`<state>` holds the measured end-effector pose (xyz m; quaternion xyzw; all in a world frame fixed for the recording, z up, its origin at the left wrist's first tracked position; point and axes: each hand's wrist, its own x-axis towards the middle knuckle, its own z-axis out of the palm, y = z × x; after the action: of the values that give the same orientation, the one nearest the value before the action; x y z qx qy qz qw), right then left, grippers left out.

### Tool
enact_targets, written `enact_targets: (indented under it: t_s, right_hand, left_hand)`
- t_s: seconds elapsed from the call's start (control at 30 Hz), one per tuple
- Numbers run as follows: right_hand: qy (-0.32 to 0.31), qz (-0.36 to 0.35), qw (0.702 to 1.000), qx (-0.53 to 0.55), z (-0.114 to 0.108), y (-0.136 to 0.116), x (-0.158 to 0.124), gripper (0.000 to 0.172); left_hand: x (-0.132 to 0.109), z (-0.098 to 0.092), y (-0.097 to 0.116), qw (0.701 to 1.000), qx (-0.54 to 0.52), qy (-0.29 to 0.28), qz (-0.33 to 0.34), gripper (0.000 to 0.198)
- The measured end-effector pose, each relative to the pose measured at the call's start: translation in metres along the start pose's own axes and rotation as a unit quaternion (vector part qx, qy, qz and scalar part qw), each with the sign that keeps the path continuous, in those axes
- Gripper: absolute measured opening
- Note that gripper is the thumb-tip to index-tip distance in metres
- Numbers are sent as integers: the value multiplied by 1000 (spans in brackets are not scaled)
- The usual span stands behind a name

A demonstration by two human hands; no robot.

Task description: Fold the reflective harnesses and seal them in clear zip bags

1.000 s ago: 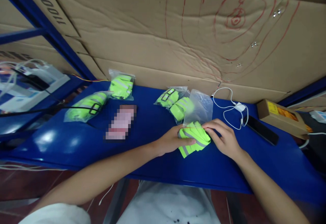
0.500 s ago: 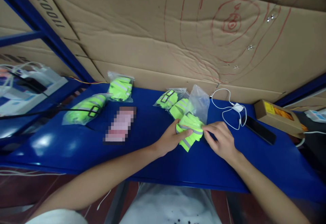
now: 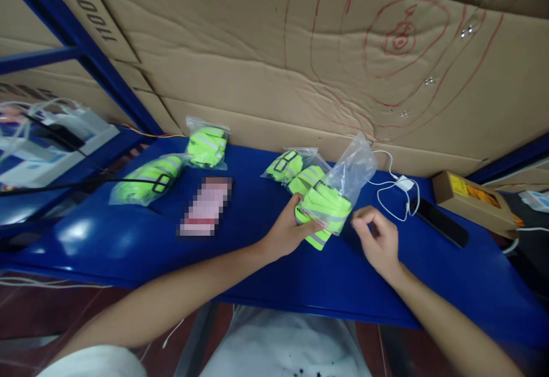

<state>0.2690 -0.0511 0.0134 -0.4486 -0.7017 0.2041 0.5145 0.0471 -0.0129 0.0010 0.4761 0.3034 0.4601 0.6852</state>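
Observation:
My left hand (image 3: 288, 229) grips a folded neon-yellow reflective strap bundle (image 3: 322, 212) over the blue table (image 3: 257, 251). The bundle's upper end sits inside the mouth of a clear plastic bag (image 3: 354, 166) that stands up behind it. My right hand (image 3: 377, 238) hovers just right of the bundle, thumb and forefinger pinched together, apart from the bag; nothing shows clearly between them.
Bagged yellow straps lie at the back: one pack (image 3: 206, 145), another (image 3: 146, 179) to the left, and two (image 3: 285, 165) behind the bundle. A blurred pink card (image 3: 205, 206), white charger cable (image 3: 398, 185), black phone (image 3: 441, 222) and cardboard box (image 3: 472, 202) lie on the table. Cardboard wall behind.
The bundle has risen off the table and tilted, its top now pushed into the clear bag, which stands upright. My right hand has let go and pulled back to the right.

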Motion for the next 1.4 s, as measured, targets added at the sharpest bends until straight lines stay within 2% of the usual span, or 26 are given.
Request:
enact_targets:
  t_s: [0.07, 0.1, 0.17, 0.2, 0.27, 0.33, 0.43, 0.6, 0.7, 0.83, 0.97, 1.1, 1.23, 1.4]
  right_hand:
    - [-2, 95, 992, 79, 2, 4, 2, 17]
    - [-28, 126, 984, 126, 5, 6, 2, 27]
    - [-92, 160, 961, 206, 15, 8, -2, 59]
    - [-116, 173, 951, 227, 21, 8, -5, 68]
    - [-134, 202, 941, 238, 32, 7, -14, 71]
    - [-131, 229, 936, 235, 38, 7, -22, 67]
    - [-131, 231, 933, 242, 38, 5, -28, 71]
    - [-127, 210, 951, 188, 28, -1, -23, 67]
    - [-125, 182, 963, 153, 27, -1, -18, 58]
    - [-113, 169, 971, 128, 26, 1, -16, 39]
    - [-122, 159, 977, 75, 23, -1, -15, 32]
    - [-137, 161, 977, 29, 22, -3, -12, 33]
    - [-145, 172, 973, 60, 21, -2, -9, 37]
    - [-169, 143, 973, 65, 23, -5, -6, 43]
  left_hand:
    - [-2, 2, -2, 1000, -8, -9, 4, 60]
    - [-3, 2, -3, 1000, -3, -15, 8, 60]
    - [-5, 2, -5, 999, 32, -23, 23, 58]
    - [-6, 1, -5, 997, 71, -25, 32, 56]
    - [-9, -2, -4, 980, 189, -26, 46, 54]
    - [-11, -3, -1, 950, 307, -30, 45, 56]
    - [-12, -4, 4, 928, 368, -44, 34, 72]
    - [-6, -7, 3, 949, 293, -88, 82, 110]
    - [-3, -9, -2, 957, 256, -116, 77, 122]
    - [-3, -7, -7, 968, 219, -122, 35, 121]
    - [-3, -4, -7, 984, 132, -120, 8, 119]
    - [-1, -3, 0, 987, 48, -134, -67, 120]
    - [-3, -3, 7, 978, -21, -134, -158, 121]
    - [-3, -1, 7, 982, -53, -92, -157, 97]
